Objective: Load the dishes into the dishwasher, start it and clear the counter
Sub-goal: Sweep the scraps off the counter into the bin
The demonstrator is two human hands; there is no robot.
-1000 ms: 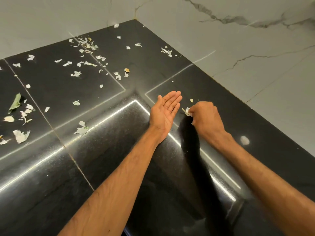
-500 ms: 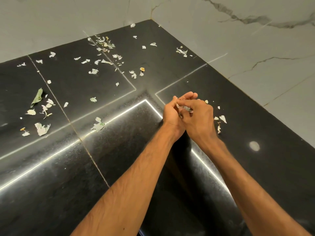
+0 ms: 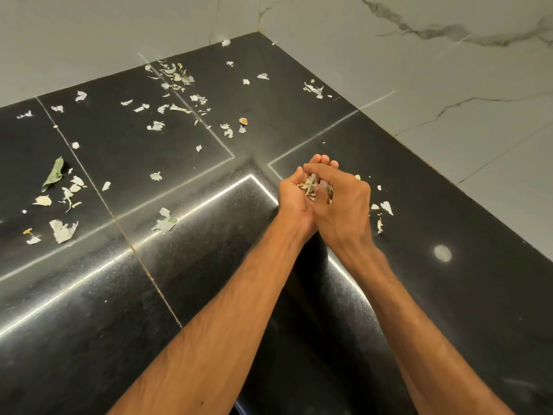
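Note:
Over the inner corner of the black stone counter (image 3: 434, 310), my left hand (image 3: 291, 195) is cupped palm up and holds a small heap of pale scraps (image 3: 313, 184). My right hand (image 3: 348, 206) lies against it from the right. Its curled fingers and thumb are on the heap, in the left palm. A few loose scraps (image 3: 386, 207) lie on the counter just right of my right hand. No dishes and no dishwasher are in view.
Many pale paper-like scraps (image 3: 62, 230) and a green leaf (image 3: 54, 173) are strewn over the left and far parts of the counter, with a cluster (image 3: 175, 76) near the back wall. Marbled wall tiles (image 3: 449, 70) close the counter at the back and right.
My left hand was flat and open, the right pinching a scrap on the counter. The right hand brought the scrap over, and both hands now meet, the left cupped round the heap.

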